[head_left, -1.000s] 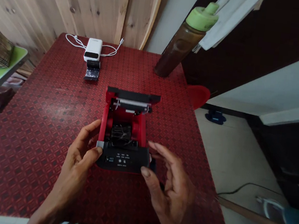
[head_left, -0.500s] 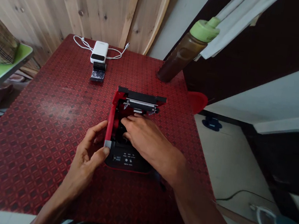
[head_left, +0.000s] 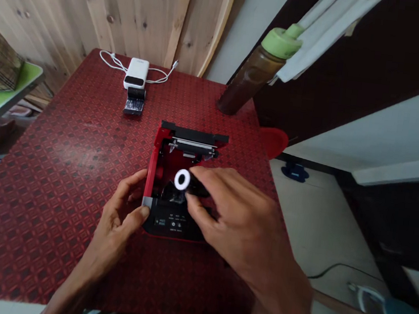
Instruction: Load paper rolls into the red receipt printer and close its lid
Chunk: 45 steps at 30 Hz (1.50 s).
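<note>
A red and black label printer [head_left: 178, 227] sits on the table with its lid tilted up at the back. My left hand [head_left: 120, 217] grips its left side, the thumb on the grey front corner and the fingers along the red wall. Above the open bay, my right hand [head_left: 234, 206] pinches a black ribbon roll [head_left: 183, 179] with a white core, whose end faces left. Dark film hangs below the roll into the bay. My right hand hides the printer's right side and much of the roll.
Behind the printer lie a white power bank [head_left: 137, 72] with a cable and a small black ribbon roll [head_left: 134, 102] with a loose end. A brown bottle [head_left: 250, 75] with a green lid stands at the table's back right corner. The patterned red table [head_left: 79, 161] ends close to my body.
My right hand has come up out of the printer's bay, bringing the ribbon roll into view. My left hand keeps its hold on the printer's left side.
</note>
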Tool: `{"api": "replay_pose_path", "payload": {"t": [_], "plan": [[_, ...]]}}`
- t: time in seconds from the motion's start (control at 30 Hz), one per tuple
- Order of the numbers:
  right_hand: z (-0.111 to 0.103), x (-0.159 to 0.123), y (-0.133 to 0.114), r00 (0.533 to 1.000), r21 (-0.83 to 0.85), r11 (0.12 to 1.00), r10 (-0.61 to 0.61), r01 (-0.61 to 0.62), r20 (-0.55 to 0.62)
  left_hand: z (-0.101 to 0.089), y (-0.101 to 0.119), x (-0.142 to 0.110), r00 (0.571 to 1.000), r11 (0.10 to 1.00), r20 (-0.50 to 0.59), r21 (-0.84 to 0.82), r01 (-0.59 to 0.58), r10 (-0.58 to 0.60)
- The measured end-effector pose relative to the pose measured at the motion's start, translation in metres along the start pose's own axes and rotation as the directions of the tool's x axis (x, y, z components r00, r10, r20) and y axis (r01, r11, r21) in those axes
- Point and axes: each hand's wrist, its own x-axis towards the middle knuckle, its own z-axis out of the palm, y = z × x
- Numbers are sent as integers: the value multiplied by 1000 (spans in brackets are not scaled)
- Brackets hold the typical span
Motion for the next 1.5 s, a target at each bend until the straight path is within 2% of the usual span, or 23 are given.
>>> {"api": "replay_pose_path", "payload": {"t": [0.07, 0.1, 0.13, 0.23, 0.27, 0.3, 0.37, 0.5, 0.63, 0.8, 0.93, 1.07, 1.17, 1.27, 1.33, 1.43, 1.5], "plan": [[-6, -15, 18, 986, 166, 979, 133, -114, -105, 0, 0, -1, 1000, 1000, -11, 8, 12, -12], [-5, -23, 31, 962, 250, 949, 232, -191, -144, 0, 0, -1, 1000, 1000, -24, 19, 12, -12], [-1, -30, 44, 923, 348, 899, 342, -267, -174, 0, 0, -1, 999, 999, -38, 33, 9, -8], [28, -45, 84, 732, 662, 638, 653, -393, -195, 0, -1, -1, 998, 998, -68, 60, -8, 12], [40, -48, 94, 692, 708, 576, 701, -410, -170, 0, -2, 0, 997, 998, -70, 62, -13, 17], [51, -48, 102, 678, 723, 537, 724, -435, -129, 0, -3, 0, 997, 998, -69, 62, -17, 21], [70, -47, 110, 690, 718, 512, 721, -471, -61, -1, -5, 1, 997, 998, -66, 65, -25, 29], [91, -43, 106, 756, 686, 548, 654, -479, 6, -3, -9, 1, 996, 998, -80, 60, -33, 38], [101, -42, 99, 811, 640, 604, 582, -475, 52, -5, -12, 1, 996, 998, -77, 53, -29, 33], [103, -39, 101, 841, 580, 657, 532, -481, 94, -5, -12, 1, 996, 998, -80, 52, -29, 33], [93, -46, 103, 834, 537, 671, 538, -511, 121, -3, -8, 1, 995, 996, -93, 79, -29, 37], [69, -74, 95, 819, 481, 687, 559, -545, 130, -2, -6, 0, 997, 997, -77, 75, -16, 22], [55, -99, 81, 848, 484, 700, 481, -525, 223, -3, -7, 0, 997, 996, -74, 84, -22, 28], [54, -114, 62, 862, 521, 687, 413, -506, 293, -3, -8, 0, 997, 996, -73, 85, -29, 36], [58, -118, 50, 835, 508, 669, 495, -542, 239, -3, -8, 0, 997, 997, -75, 74, -25, 30], [63, -120, 34, 766, 450, 658, 635, -603, 99, -2, -8, -1, 997, 997, -81, 70, -12, 18], [65, -121, 25, 767, 432, 677, 638, -596, 59, -2, -8, -1, 996, 997, -89, 82, -12, 19]]}}
